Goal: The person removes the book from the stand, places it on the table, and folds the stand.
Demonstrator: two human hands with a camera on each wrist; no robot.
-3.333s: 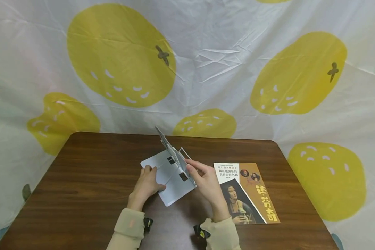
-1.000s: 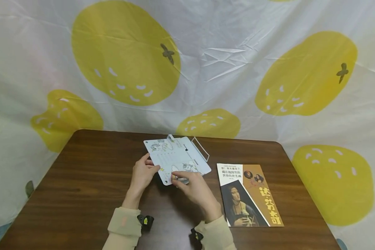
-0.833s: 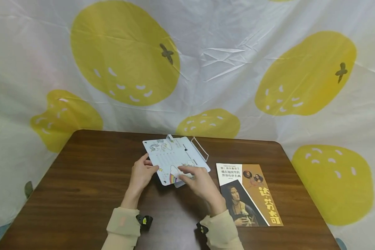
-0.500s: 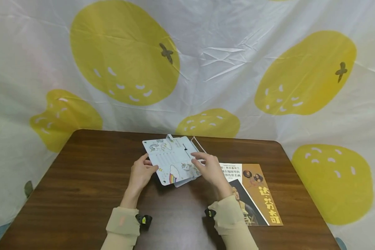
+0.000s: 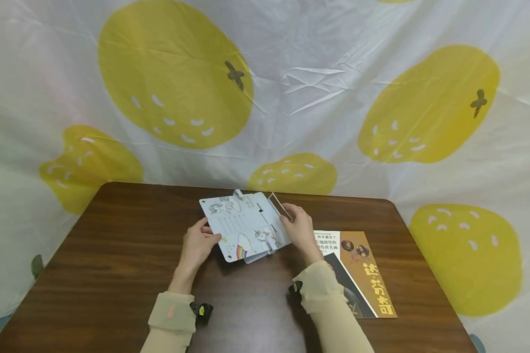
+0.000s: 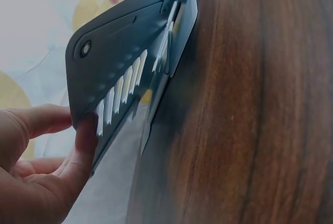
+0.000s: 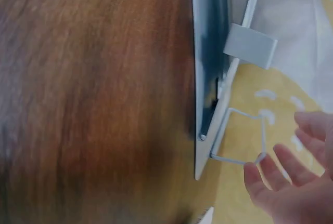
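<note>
A white folding book stand (image 5: 231,223), printed with unicorns and a rainbow, sits tilted up on the table. My left hand (image 5: 198,244) pinches its left edge between thumb and fingers. From beneath, in the left wrist view, the dark underside of the raised plate (image 6: 112,52) shows a row of slots. My right hand (image 5: 299,230) is at the right side, its fingertips pinching the corner of the thin wire frame (image 7: 264,135). A flat grey page clip (image 7: 251,44) juts from the stand's edge, and another clip (image 5: 237,194) stands at the far edge.
A picture book (image 5: 368,274) with a portrait on its cover lies to the right, partly under my right forearm. Brown wooden tabletop (image 5: 115,274) lies all around. A white curtain with yellow fruit (image 5: 176,73) hangs behind the far edge.
The stand has turned from its plain, half-folded side to its printed face. My right hand has moved from the near edge up to the wire frame; my left hand keeps the left edge.
</note>
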